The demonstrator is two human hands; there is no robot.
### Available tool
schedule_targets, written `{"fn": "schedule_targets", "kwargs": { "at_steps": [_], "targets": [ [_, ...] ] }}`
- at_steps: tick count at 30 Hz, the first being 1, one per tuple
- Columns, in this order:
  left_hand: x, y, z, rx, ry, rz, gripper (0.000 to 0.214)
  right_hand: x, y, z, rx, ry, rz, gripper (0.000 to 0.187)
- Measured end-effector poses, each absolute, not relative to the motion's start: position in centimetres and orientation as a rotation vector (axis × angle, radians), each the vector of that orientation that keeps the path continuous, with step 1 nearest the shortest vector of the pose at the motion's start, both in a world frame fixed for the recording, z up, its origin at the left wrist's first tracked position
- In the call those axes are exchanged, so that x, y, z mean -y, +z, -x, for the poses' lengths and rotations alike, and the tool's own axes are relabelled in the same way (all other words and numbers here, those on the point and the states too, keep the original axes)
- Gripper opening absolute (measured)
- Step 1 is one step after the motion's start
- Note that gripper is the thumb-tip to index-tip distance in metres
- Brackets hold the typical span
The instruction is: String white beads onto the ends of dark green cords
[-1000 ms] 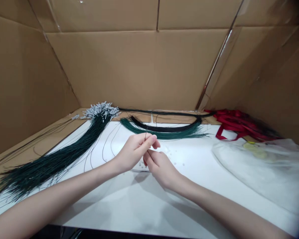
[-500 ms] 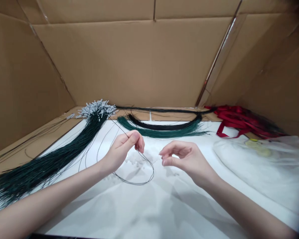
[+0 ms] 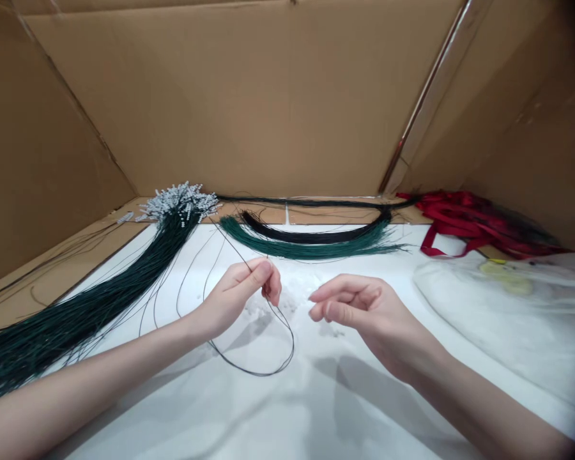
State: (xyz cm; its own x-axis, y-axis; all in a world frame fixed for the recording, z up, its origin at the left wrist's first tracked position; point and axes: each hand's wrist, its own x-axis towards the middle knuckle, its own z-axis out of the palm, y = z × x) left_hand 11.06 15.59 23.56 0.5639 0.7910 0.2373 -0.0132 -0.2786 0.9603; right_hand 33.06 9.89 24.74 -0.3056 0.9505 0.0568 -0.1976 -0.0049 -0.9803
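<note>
My left hand is closed on thin dark wire, pinched between thumb and fingers above the white surface. One length runs from it up and back to the left; a loop hangs below the fingers and curves under the wrist. To the right, my right hand hovers apart from the wire, its thumb drawn in against curled fingers; whether something small sits between them I cannot make out. Small white beads lie scattered on the surface behind and between the hands, hard to tell from the white.
At left lies a thick bundle of dark green wires with white beaded tips. Curved green strands and black strands lie at the back. Red ribbon and a clear plastic bag are at right. Cardboard walls surround the surface.
My right thumb has come in against the fingers, narrowing the gap between them. The wire loop under my left hand hangs slightly lower. The view has tilted down a little.
</note>
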Motion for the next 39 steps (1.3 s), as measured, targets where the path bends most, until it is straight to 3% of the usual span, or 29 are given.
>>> {"fn": "schedule_targets", "kwargs": {
  "at_steps": [7,14,19,32,39],
  "targets": [
    [-15.0,23.2,-11.6,-0.610,0.790,-1.694,0.043,-10.0,24.5,-32.8,1.332,1.432,0.928,0.012],
    [-14.2,22.9,-12.3,-0.562,0.679,-1.634,0.043,-9.8,24.1,-32.2,1.412,1.166,1.045,0.049],
    [-13.5,22.6,-13.1,-0.506,0.529,-1.594,0.045,-9.7,24.3,-31.9,1.502,0.963,1.032,0.016],
    [-13.3,21.0,-14.5,-0.447,0.268,-1.602,0.052,-9.9,23.0,-31.3,1.683,0.878,0.978,0.015],
    [-14.5,23.7,-12.7,-0.528,0.331,-1.774,0.033,-9.8,23.0,-31.5,1.718,0.813,0.982,0.021]
  ]
}}
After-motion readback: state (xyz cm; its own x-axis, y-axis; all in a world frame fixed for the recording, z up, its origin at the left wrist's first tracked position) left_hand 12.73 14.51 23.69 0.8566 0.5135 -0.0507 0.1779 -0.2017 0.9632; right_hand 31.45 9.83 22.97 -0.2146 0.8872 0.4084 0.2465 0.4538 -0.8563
